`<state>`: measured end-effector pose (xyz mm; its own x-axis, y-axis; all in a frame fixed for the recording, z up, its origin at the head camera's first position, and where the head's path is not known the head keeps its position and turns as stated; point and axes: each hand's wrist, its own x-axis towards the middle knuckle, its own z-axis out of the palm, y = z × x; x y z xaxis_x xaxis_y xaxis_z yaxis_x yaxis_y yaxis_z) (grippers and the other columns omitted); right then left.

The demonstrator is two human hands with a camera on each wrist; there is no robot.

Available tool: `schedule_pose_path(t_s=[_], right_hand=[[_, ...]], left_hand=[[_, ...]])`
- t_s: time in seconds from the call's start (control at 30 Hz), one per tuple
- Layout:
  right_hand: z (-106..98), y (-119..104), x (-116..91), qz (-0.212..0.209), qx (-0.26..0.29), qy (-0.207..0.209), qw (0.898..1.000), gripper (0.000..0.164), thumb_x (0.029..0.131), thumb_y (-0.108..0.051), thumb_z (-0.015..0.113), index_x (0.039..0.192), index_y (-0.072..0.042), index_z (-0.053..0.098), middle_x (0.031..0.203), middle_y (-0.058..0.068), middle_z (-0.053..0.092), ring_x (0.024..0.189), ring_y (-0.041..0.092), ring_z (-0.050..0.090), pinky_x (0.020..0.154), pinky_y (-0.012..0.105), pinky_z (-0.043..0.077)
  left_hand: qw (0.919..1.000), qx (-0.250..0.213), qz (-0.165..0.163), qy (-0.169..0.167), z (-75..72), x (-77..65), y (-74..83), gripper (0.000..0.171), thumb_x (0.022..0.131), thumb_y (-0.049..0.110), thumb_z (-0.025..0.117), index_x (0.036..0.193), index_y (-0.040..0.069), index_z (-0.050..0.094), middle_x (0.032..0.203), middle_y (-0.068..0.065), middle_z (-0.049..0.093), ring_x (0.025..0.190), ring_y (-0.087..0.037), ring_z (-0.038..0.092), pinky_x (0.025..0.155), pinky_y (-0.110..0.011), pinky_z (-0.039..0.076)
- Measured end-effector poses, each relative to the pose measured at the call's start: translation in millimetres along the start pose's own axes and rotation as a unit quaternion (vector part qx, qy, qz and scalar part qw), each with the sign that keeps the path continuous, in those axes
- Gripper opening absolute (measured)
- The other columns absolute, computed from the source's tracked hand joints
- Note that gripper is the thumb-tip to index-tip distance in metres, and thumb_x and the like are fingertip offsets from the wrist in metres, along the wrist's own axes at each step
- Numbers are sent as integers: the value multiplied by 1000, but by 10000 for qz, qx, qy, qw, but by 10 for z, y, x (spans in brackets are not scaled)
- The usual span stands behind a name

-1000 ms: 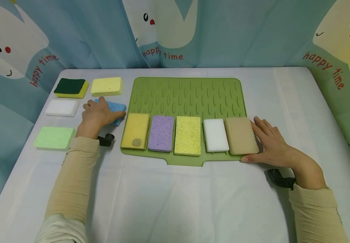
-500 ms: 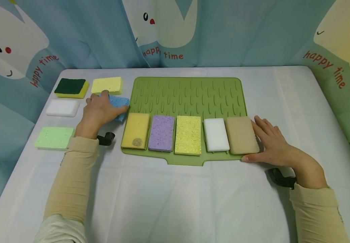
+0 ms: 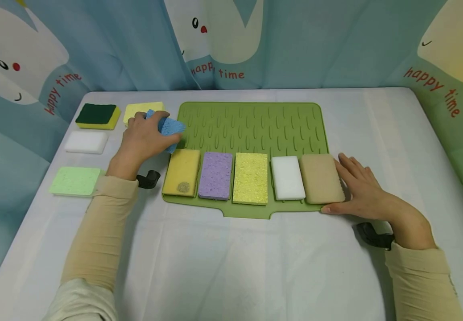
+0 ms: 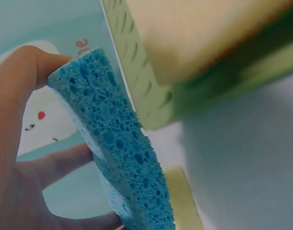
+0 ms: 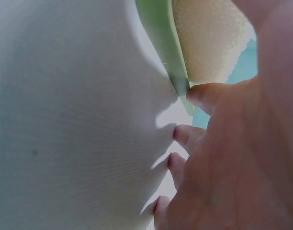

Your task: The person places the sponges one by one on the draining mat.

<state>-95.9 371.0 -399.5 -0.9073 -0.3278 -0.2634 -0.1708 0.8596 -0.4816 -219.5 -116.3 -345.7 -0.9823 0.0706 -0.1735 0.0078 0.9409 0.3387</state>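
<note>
My left hand (image 3: 145, 138) holds a blue sponge (image 4: 118, 129) between thumb and fingers, tilted, at the left edge of a green ridged mat (image 3: 251, 127). Behind that hand lies a pale yellow sponge (image 3: 143, 108), partly covered. My right hand (image 3: 365, 191) rests with spread fingers at the mat's right front corner, beside a tan sponge (image 3: 322, 179). Along the mat's front half lie a yellow sponge with a grey spot (image 3: 182, 171), a purple sponge (image 3: 215, 176), a bright yellow sponge (image 3: 250, 178) and a white sponge (image 3: 287, 178), in a row with the tan one.
On the table's left side lie a green-topped yellow scouring sponge (image 3: 98, 115), a white block (image 3: 87, 141) and a light green sponge (image 3: 76, 181). A white cloth (image 3: 231, 267) covers the table. A printed curtain (image 3: 303, 44) hangs behind it.
My left hand has lifted the blue sponge and carried it right and away from me, from the table to the mat's left edge. The right hand stays in place.
</note>
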Motion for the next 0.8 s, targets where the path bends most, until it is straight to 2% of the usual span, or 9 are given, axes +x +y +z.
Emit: schedule_pose_path(t_s=[0.27,0.47,0.67,0.8], right_hand=[[-3,-1,8,32,33,-84,10000,128,73,-45,85,160,-7,0,164,27,-5,149,52,-8,112,74,-6],[-3,-12,14,33,41,-123,9999,128,73,-46,84,160,-7,-1,164,27,-6,149,52,-8,112,74,-6],[-4,-5,9,47,19,-92,9999,128,72,-46,85,160,-8,0,164,27,-5,149,52,-8,112,75,-5],[-7,8,0,40,13,-52,10000,128,72,-46,85,160,-8,0,164,27,-5,149,52,-7,112,75,-5]], left_hand=[[9992,-40,392,92,35,29,160,72,86,54,57,149,23,40,153,-29,28,130,-47,35,97,-66,39],[9973,-202,654,252,34,40,261,73,85,54,60,149,26,39,159,-22,24,135,-45,33,95,-66,42],[9957,-315,799,343,8,66,345,73,84,56,62,147,28,40,160,-20,23,136,-42,35,94,-66,43],[9956,-297,840,275,3,91,423,73,83,55,62,147,28,38,160,-20,24,133,-41,37,95,-67,41]])
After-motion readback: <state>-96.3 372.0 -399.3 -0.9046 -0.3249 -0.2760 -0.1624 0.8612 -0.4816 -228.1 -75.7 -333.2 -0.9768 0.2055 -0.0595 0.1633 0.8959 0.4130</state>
